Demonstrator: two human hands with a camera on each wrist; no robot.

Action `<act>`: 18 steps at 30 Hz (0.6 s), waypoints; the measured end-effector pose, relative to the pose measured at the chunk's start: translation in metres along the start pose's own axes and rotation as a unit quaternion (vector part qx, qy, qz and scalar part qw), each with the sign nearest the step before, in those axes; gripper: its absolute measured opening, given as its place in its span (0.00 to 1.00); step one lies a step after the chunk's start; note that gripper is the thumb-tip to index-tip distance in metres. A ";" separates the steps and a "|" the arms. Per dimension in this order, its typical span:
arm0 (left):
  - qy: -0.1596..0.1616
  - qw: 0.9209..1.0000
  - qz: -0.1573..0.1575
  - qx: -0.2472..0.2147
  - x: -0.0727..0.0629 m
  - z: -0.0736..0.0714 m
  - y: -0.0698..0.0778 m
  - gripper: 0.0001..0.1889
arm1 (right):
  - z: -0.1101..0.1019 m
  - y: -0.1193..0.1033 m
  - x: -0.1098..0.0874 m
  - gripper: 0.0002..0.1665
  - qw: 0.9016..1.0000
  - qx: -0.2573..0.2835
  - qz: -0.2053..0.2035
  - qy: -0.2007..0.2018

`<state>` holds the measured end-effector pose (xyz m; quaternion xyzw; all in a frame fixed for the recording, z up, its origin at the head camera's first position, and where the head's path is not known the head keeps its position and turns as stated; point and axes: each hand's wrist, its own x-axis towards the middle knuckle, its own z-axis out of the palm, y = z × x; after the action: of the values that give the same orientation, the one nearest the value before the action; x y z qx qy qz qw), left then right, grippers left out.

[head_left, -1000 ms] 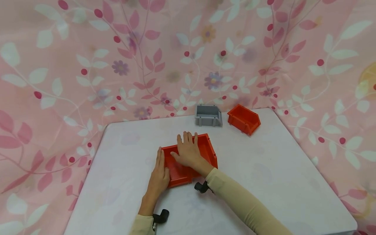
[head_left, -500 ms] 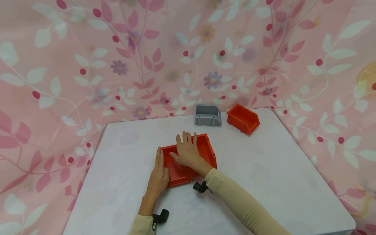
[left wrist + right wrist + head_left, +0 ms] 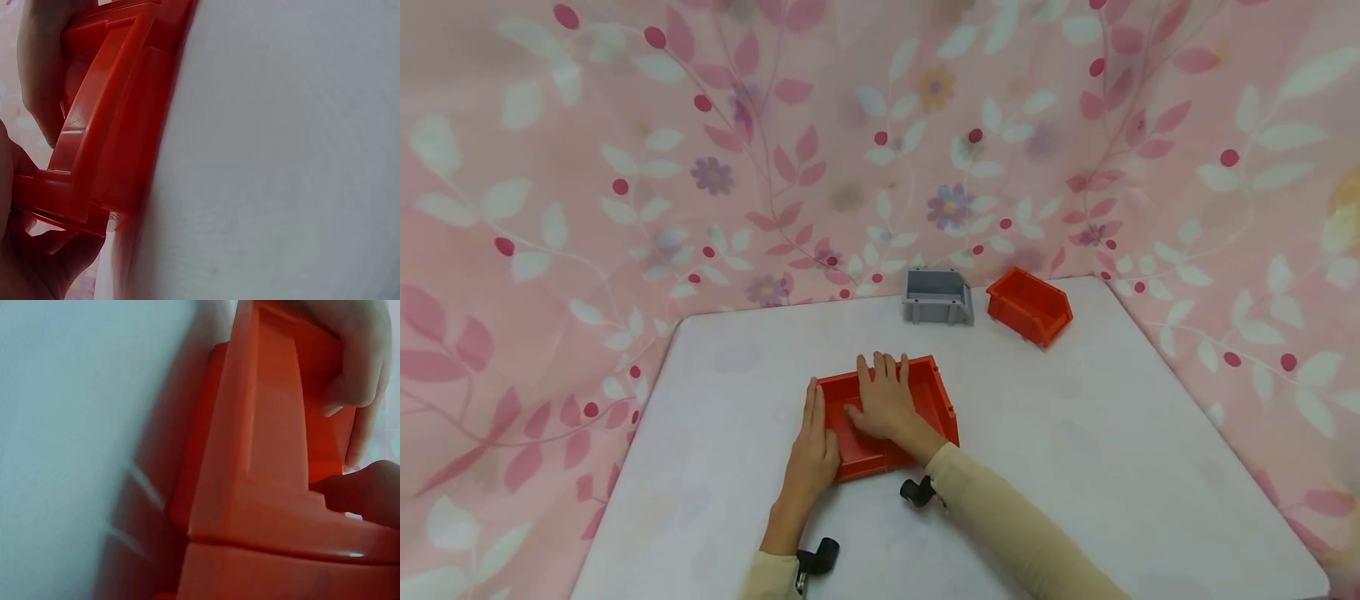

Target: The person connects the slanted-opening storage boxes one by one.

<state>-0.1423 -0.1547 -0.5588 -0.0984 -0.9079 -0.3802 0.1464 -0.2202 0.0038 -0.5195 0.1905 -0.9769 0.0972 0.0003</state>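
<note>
A large red plastic storage bin (image 3: pixel 868 468) lies tilted slightly on the table, its inside facing up. My left hand (image 3: pixel 808 454) grips its left wall, two straight fingers along the outside and the thumb over the rim; in the left wrist view curled fingers (image 3: pixel 65 250) show under the rim. My right hand (image 3: pixel 883 406) reaches across the inside, its spread fingers over the far rim and its thumb inside. In the right wrist view a seam crosses the red plastic (image 3: pixel 281 575); I cannot tell whether this is one bin or two.
A small grey bin (image 3: pixel 936 312) stands at the back edge of the white table (image 3: pixel 1075 467), with a small red bin (image 3: pixel 1022 317) to its right. Floral pink cloth (image 3: pixel 835 150) hangs behind and at both sides. A black wrist mount (image 3: pixel 822 557) sticks out at each sleeve.
The right hand and the bin's far rim have come slightly nearer to me. The left hand keeps its hold, and the small bins have not moved on the table.
</note>
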 end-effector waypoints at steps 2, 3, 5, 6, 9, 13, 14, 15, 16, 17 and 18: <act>0.003 1.000 -0.001 0.001 0.001 0.001 0.001 0.40 | 0.000 0.002 0.000 0.59 1.000 -0.001 -0.001 0.003; 0.002 1.000 -0.004 0.002 0.001 0.002 0.001 0.40 | -0.001 0.002 -0.001 0.59 1.000 0.000 0.000 0.001; 0.000 1.000 -0.007 0.000 0.001 0.002 0.002 0.40 | -0.002 0.002 -0.001 0.59 1.000 0.000 0.002 -0.007; -0.003 1.000 -0.009 -0.001 0.001 0.002 0.001 0.41 | -0.002 0.002 -0.001 0.59 1.000 0.000 0.004 -0.009; -0.007 1.000 -0.013 -0.004 0.001 0.004 0.002 0.41 | -0.003 0.003 -0.002 0.60 1.000 0.002 0.007 -0.013; 0.001 1.000 -0.020 0.002 0.002 0.006 0.005 0.41 | -0.007 0.011 -0.003 0.58 0.999 0.026 -0.013 -0.021; 0.004 1.000 -0.024 0.004 0.002 0.006 0.006 0.41 | -0.009 0.013 -0.003 0.56 0.999 0.040 -0.022 -0.022; 0.009 1.000 -0.026 0.009 0.002 0.005 0.006 0.42 | -0.013 0.016 -0.004 0.55 0.997 0.061 -0.033 -0.020; 0.014 0.999 -0.026 0.013 0.002 0.005 0.006 0.42 | -0.016 0.020 -0.005 0.53 0.995 0.082 -0.045 -0.014; 0.019 0.999 -0.028 0.016 0.003 0.005 0.006 0.41 | -0.019 0.023 -0.006 0.51 0.993 0.106 -0.057 -0.004; 0.023 0.999 -0.028 0.018 0.004 0.004 0.006 0.41 | -0.023 0.027 -0.007 0.48 0.989 0.130 -0.067 0.010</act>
<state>-0.1449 -0.1474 -0.5565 -0.0610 -0.9133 -0.3703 0.1585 -0.2246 0.0358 -0.5022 0.2531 -0.9409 0.2250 -0.0086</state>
